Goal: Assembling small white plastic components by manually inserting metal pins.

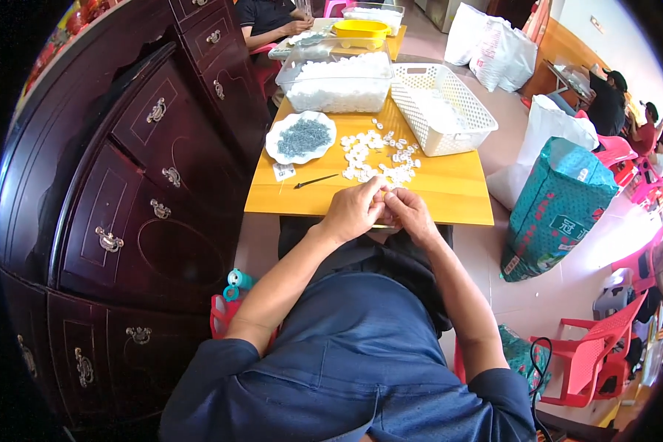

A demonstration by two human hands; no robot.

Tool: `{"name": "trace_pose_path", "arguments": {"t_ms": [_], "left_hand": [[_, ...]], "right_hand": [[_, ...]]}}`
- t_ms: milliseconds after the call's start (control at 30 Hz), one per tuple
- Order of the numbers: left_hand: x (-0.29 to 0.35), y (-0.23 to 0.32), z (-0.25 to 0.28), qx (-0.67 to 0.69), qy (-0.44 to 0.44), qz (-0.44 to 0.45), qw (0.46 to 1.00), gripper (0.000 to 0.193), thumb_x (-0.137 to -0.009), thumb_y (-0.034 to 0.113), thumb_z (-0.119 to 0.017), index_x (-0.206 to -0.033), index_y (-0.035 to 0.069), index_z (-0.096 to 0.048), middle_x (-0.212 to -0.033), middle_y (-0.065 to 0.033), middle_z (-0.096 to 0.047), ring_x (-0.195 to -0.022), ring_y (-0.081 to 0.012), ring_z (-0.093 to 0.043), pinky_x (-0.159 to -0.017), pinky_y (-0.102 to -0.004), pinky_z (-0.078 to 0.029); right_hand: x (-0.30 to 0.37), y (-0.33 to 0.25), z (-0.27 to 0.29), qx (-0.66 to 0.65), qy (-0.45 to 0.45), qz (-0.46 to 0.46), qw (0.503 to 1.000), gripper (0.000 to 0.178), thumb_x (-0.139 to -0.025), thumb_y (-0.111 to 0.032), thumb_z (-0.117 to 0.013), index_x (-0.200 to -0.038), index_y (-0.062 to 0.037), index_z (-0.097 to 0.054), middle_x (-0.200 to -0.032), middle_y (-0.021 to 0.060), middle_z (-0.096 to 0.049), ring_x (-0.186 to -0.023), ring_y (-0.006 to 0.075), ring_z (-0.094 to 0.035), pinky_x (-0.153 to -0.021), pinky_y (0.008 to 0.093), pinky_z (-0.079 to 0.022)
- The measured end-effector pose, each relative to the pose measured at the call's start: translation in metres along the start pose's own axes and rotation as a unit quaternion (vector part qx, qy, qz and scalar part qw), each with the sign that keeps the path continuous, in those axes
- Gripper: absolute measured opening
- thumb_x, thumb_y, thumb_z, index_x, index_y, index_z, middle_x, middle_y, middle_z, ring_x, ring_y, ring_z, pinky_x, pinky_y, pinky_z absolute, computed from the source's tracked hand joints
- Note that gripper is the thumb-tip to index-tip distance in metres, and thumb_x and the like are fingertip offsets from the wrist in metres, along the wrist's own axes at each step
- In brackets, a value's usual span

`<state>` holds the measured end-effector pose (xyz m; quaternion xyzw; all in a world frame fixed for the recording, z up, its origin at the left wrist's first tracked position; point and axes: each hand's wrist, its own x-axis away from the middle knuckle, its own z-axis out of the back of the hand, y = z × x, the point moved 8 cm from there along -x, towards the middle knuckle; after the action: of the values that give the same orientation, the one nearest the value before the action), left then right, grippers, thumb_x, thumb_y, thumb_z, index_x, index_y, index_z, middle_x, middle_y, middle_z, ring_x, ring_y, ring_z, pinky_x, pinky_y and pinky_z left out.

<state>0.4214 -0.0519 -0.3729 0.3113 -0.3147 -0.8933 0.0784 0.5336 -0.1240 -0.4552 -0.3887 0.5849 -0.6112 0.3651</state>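
Observation:
My left hand [351,211] and my right hand [413,214] meet over the table's front edge. Both are closed, thumbs and fingertips pinched together, and what lies between them is too small and hidden to name. Just beyond them, a loose spread of small white plastic pieces [357,152] lies on the yellow wooden table [449,193]. Left of the pieces, a white scalloped dish [274,143] holds a heap of thin grey nail-like pins [305,138]. A slim black pointed tool [317,180] rests nearer me, beside a small white square card [283,172].
A clear tub [379,70] of white pieces and a white perforated basket [468,141] stand at the back. Dark wooden cabinets [147,243] line the left. A green woven sack [560,202] and a red chair [589,346] are at right. Another person's hand [296,28] works beyond.

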Motion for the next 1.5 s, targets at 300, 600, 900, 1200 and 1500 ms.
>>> {"name": "trace_pose_path", "arguments": {"t_ms": [300, 600, 900, 1200, 1500], "left_hand": [[0.001, -0.011, 0.001, 0.084, 0.036, 0.024, 0.996, 0.023, -0.084, 0.006, -0.069, -0.105, 0.005, -0.061, -0.081, -0.0126, -0.069, -0.066, -0.0291, -0.067, -0.059, -0.0385, -0.052], [0.004, -0.035, 0.006, 0.106, 0.086, 0.038, 0.99, 0.005, -0.084, 0.006, -0.069, -0.085, 0.002, -0.068, -0.076, -0.0141, -0.069, -0.062, -0.0257, -0.067, -0.057, -0.0349, -0.05], [0.013, -0.076, -0.004, 0.128, 0.067, 0.09, 0.985, 0.01, -0.087, 0.009, -0.069, -0.087, -0.001, -0.069, -0.07, -0.0038, -0.069, -0.058, -0.0049, -0.057, -0.054, -0.0249, -0.046], [0.013, -0.077, -0.004, 0.125, 0.061, 0.098, 0.985, 0.01, -0.086, 0.01, -0.069, -0.088, 0.0, -0.069, -0.071, -0.0076, -0.069, -0.061, -0.0124, -0.063, -0.058, -0.0288, -0.049], [0.013, -0.075, -0.003, 0.121, 0.046, 0.113, 0.985, 0.01, -0.085, 0.011, -0.068, -0.088, 0.002, -0.069, -0.072, -0.0119, -0.069, -0.064, -0.0203, -0.068, -0.061, -0.0323, -0.052]], "right_hand": [[0.004, -0.003, -0.003, -0.084, -0.02, -0.03, 0.996, 0.024, -0.102, -0.032, -0.056, -0.094, -0.01, -0.061, -0.074, -0.0012, -0.06, -0.064, 0.0085, -0.057, -0.054, 0.0221, -0.043], [-0.001, -0.031, 0.004, 0.044, 0.032, 0.06, 0.997, 0.023, -0.1, -0.026, -0.056, -0.093, -0.005, -0.063, -0.075, 0.004, -0.063, -0.069, 0.0133, -0.062, -0.06, 0.0282, -0.049], [-0.064, -0.05, 0.054, 0.475, 0.198, 0.21, 0.831, 0.015, -0.088, -0.016, -0.062, -0.091, -0.0045, -0.072, -0.088, 0.0204, -0.07, -0.083, 0.0379, -0.068, -0.076, 0.0457, -0.054], [-0.079, -0.034, 0.057, 0.483, 0.192, 0.206, 0.829, 0.017, -0.087, -0.018, -0.064, -0.092, -0.0053, -0.074, -0.09, 0.0203, -0.07, -0.086, 0.0385, -0.068, -0.077, 0.0443, -0.054], [-0.06, -0.04, 0.056, 0.457, 0.18, 0.199, 0.848, 0.017, -0.087, -0.018, -0.062, -0.089, -0.004, -0.072, -0.091, 0.0199, -0.07, -0.087, 0.0392, -0.067, -0.079, 0.0462, -0.053]]}}
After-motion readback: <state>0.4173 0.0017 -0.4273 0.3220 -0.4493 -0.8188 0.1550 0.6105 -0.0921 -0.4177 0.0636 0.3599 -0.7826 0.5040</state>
